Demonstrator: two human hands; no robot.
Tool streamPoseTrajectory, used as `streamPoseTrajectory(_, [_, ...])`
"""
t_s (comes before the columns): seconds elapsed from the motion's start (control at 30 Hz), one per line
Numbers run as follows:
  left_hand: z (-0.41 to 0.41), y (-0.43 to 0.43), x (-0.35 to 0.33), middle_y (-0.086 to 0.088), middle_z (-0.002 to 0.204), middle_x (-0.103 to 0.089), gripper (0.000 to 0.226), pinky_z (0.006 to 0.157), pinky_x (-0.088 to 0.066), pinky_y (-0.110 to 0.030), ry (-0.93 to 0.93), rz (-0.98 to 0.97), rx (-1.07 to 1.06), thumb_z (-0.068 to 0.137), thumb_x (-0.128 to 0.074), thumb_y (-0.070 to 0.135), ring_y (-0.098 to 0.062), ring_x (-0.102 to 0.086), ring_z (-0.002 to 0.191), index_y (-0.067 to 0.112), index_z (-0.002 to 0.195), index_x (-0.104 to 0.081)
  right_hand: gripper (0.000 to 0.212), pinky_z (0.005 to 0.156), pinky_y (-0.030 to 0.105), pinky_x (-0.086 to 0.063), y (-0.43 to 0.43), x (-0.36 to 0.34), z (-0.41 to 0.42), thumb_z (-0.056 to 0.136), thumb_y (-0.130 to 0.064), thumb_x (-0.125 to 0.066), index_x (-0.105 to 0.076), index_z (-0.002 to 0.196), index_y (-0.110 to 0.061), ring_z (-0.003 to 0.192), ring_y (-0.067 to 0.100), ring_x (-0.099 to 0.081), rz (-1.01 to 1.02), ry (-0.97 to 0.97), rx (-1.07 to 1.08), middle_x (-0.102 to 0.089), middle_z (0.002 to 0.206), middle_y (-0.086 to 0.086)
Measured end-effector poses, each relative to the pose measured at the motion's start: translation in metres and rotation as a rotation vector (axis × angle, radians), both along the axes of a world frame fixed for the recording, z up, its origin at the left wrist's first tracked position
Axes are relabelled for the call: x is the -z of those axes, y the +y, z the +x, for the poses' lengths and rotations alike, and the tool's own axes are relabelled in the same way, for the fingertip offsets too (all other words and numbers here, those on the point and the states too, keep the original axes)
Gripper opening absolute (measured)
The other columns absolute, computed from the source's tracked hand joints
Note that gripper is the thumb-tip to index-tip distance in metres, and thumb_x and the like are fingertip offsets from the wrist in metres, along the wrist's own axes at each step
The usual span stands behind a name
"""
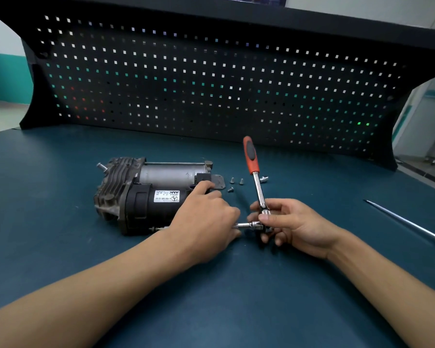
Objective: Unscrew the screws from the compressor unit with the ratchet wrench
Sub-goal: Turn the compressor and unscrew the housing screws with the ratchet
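Note:
The compressor unit [146, 194], black and grey with a white label, lies on its side on the blue table. My left hand [206, 217] rests over its right end, fingers curled around the ratchet's extension bar [245, 225]. My right hand [289, 224] grips the head of the ratchet wrench [258, 187], whose orange handle points up and away. The extension bar runs horizontally from the ratchet head toward the compressor's lower right end. The bar's tip and the screw it meets are hidden behind my left hand.
Several loose screws [236, 183] lie on the table just right of the compressor. A long screwdriver [407, 223] lies at the right edge. A black pegboard [211, 84] stands along the back of the table.

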State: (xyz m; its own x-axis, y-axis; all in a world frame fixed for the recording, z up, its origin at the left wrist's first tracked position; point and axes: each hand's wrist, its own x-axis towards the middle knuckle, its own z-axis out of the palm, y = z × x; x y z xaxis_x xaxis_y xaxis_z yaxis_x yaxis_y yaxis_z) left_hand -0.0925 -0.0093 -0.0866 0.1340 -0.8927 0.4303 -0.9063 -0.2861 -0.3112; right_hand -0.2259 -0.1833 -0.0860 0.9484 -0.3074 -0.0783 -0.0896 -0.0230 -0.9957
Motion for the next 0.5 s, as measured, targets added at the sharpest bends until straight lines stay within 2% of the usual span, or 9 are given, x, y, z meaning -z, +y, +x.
streamPoseTrajectory(0.13, [0.0012, 0.0002, 0.0010, 0.003, 0.087, -0.071, 0.032, 0.106, -0.019, -0.039, -0.014, 0.014, 0.005, 0.095, -0.047, 0.054, -0.023, -0.059, 0.093, 0.027, 0.085, -0.059, 0.048, 0.044, 0.021, -0.048, 0.0005, 0.0010, -0.0018, 0.070, -0.011, -0.077, -0.067, 0.117, -0.013, 0.066, 0.022, -0.065, 0.012, -0.053, -0.003, -0.073, 0.102, 0.008])
streamPoseTrajectory(0.27, [0.0016, 0.0004, 0.0018, 0.002, 0.089, -0.072, 0.035, 0.106, -0.019, -0.039, -0.022, 0.018, 0.001, 0.096, -0.044, 0.054, -0.023, -0.058, 0.095, 0.026, 0.088, -0.062, 0.040, 0.047, 0.022, -0.049, 0.0015, 0.0021, -0.0027, 0.065, -0.006, -0.079, -0.077, 0.102, -0.023, 0.068, 0.020, -0.067, 0.009, -0.082, -0.011, -0.074, 0.101, 0.008])
streamPoseTrajectory(0.4, [0.0019, 0.0002, 0.0016, 0.003, 0.090, -0.072, 0.037, 0.107, -0.017, -0.038, -0.025, 0.015, -0.002, 0.098, -0.040, 0.054, -0.022, -0.058, 0.096, 0.025, 0.089, -0.063, 0.034, 0.050, 0.022, -0.050, 0.0044, 0.0030, -0.0032, 0.064, -0.007, -0.079, -0.078, 0.096, -0.019, 0.072, 0.017, -0.068, -0.044, -0.085, -0.012, -0.075, 0.103, 0.007])
streamPoseTrajectory(0.5, [0.0023, -0.0006, 0.0010, 0.003, 0.092, -0.072, 0.037, 0.106, -0.016, -0.037, -0.015, 0.015, -0.005, 0.099, -0.039, 0.053, -0.022, -0.058, 0.097, 0.026, 0.090, -0.063, 0.029, 0.055, 0.021, -0.049, 0.0068, 0.0027, -0.0045, 0.072, -0.003, -0.078, -0.077, 0.099, -0.014, 0.076, 0.012, -0.066, -0.137, -0.079, -0.033, -0.076, 0.097, 0.000])
